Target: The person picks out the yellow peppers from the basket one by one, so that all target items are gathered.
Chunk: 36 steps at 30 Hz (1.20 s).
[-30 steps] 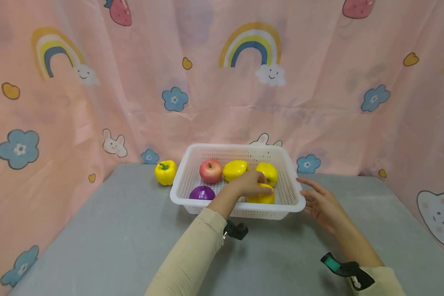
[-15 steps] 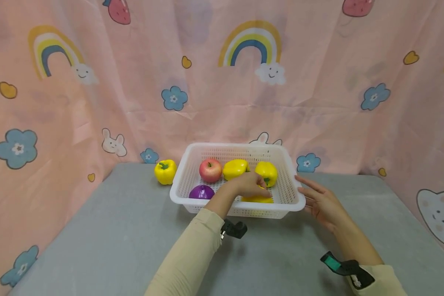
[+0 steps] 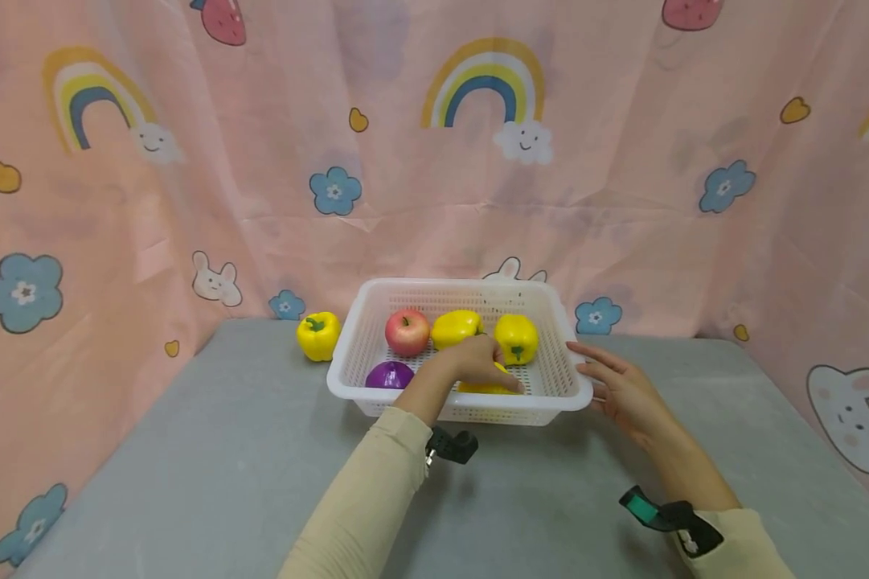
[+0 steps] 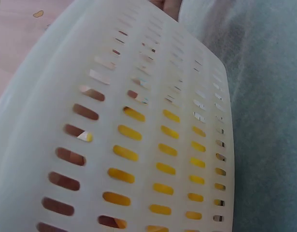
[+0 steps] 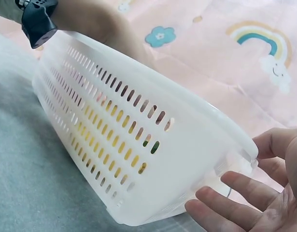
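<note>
In the head view, a white perforated plastic basket [image 3: 459, 406] holds an apple [image 3: 407, 333], a purple onion-like vegetable [image 3: 390, 375] and several yellow bell peppers. My left hand [image 3: 473, 362] reaches over the front rim and grips the front yellow bell pepper [image 3: 486, 388], partly hiding it. Yellow shows through the basket's slots in both wrist views. My right hand [image 3: 622, 394] rests its extended fingers against the basket's right end; the right wrist view has its fingertips [image 5: 206, 193] at the outer wall near the rim.
Another yellow bell pepper [image 3: 318, 336] stands outside the basket, by its left end. Behind the grey table [image 3: 260, 450] hangs a pink printed curtain [image 3: 275, 161]. Two more yellow peppers lie at the back of the basket, one of them [image 3: 517, 338] at the right.
The left hand and the front pepper have shifted left and lower inside the basket, uncovering more of the back right pepper. The right hand stays at the basket's end.
</note>
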Motion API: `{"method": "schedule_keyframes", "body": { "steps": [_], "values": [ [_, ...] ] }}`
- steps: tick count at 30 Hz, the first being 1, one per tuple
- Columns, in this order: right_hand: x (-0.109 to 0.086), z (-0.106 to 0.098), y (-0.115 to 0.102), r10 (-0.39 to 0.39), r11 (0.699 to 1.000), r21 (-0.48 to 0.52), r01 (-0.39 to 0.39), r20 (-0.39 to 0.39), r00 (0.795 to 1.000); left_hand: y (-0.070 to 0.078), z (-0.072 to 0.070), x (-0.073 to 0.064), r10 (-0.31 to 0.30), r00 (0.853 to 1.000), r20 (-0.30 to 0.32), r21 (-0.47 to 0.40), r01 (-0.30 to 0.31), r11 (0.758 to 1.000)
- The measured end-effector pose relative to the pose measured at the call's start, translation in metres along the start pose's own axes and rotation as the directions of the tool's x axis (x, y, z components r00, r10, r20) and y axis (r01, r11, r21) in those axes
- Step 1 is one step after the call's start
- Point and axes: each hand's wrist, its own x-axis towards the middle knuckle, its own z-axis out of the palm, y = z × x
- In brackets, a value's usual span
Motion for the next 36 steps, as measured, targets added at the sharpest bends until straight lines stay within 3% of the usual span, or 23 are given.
{"method": "schedule_keyframes", "body": {
  "steps": [8,21,28,32,36],
  "values": [
    [0.000,-0.001,0.002,-0.015,0.999,0.034,0.015,0.003,1.000,0.001,-0.001,-0.003,-0.015,0.995,-0.102,0.025,0.018,1.000],
    [0.002,-0.001,0.005,-0.043,0.998,0.050,0.043,0.017,0.999,0.000,-0.010,-0.007,0.063,0.970,-0.235,0.036,-0.056,0.998],
    [0.003,0.000,0.005,-0.063,0.997,0.050,0.062,0.024,0.998,-0.005,-0.018,-0.018,0.065,0.933,-0.354,-0.056,-0.090,0.994],
    [0.003,0.000,0.006,-0.067,0.995,0.071,0.065,0.024,0.997,-0.010,-0.023,-0.027,0.073,0.901,-0.427,-0.107,-0.131,0.986],
    [0.004,0.000,0.008,-0.067,0.994,0.089,0.066,0.017,0.998,-0.017,-0.027,-0.037,0.041,0.871,-0.490,-0.168,-0.141,0.976]
  ]
}}
